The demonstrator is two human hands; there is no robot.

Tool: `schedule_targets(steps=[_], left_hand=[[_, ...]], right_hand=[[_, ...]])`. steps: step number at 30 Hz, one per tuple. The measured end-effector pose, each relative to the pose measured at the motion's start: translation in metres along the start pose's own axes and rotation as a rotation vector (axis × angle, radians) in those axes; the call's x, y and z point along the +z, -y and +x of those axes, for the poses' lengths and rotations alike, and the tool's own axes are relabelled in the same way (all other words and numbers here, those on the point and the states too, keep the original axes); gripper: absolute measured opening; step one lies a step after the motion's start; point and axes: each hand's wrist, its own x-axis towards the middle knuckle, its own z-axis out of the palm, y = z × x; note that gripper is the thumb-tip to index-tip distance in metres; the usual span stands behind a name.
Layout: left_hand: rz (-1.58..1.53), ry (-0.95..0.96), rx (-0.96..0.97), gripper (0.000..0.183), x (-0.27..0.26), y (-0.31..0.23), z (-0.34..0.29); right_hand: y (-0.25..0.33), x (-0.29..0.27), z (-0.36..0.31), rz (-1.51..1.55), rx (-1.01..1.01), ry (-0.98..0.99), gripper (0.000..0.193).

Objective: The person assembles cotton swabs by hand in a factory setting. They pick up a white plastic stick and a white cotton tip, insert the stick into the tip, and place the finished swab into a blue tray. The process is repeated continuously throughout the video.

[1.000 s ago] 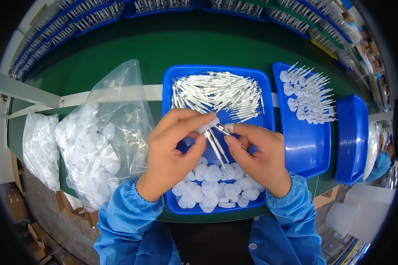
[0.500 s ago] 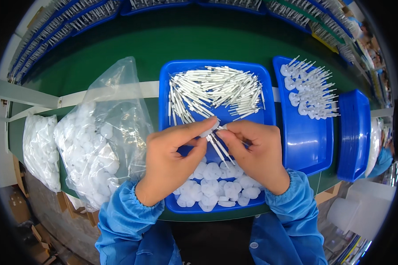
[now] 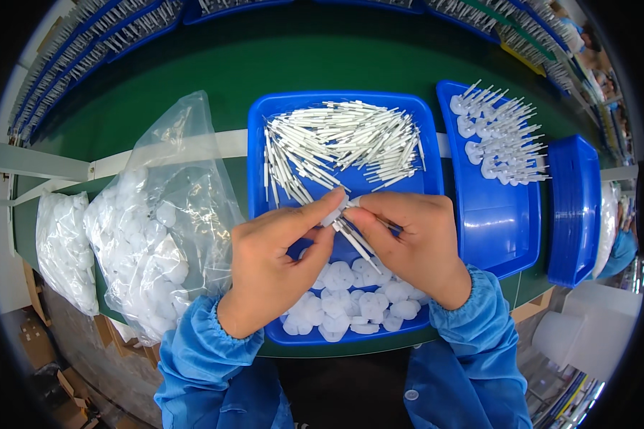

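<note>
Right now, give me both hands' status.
Left hand: closed, holding a white plastic piece with white rods.
Right hand: closed, pinching a thin rod, mostly hidden.

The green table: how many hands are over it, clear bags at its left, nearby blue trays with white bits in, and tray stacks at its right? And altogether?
Left hand and right hand: 2
Smaller bag and bigger bag: 2
Middle tray and right tray: 2
Tray stack: 1
Total: 7

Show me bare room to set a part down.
Free: green tabletop between middle tray and back trays; right tray, nearer than its stemmed parts. Crowded: middle tray, under left hand and right hand; left side, plastic bags.
</note>
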Motion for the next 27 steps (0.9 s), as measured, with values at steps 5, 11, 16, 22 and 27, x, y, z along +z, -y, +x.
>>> schedule_targets(steps=[5, 11, 16, 22, 27], left_hand=[[-0.339, -0.021, -0.113, 0.049, 0.002, -0.01, 0.009], [-0.14, -0.052, 0.084, 0.05, -0.004, -0.002, 0.011], [0.054, -0.083, 0.287, 0.053, -0.004, -0.004, 0.013], [0.067, -0.044, 0.361, 0.057, 0.0, 0.001, 0.011], [0.064, -0.017, 0.378, 0.056, 0.0, 0.003, 0.01]], right_hand=[[0.001, -0.004, -0.003, 0.075, 0.065, -0.072, 0.012], [-0.017, -0.013, -0.002, 0.166, -0.097, -0.02, 0.035], [-0.015, -0.013, -0.009, 0.428, 0.092, 0.109, 0.038], [-0.018, -0.008, -0.015, 0.673, 0.225, 0.133, 0.029], [-0.013, -0.01, -0.011, 0.927, 0.238, 0.209, 0.028]])
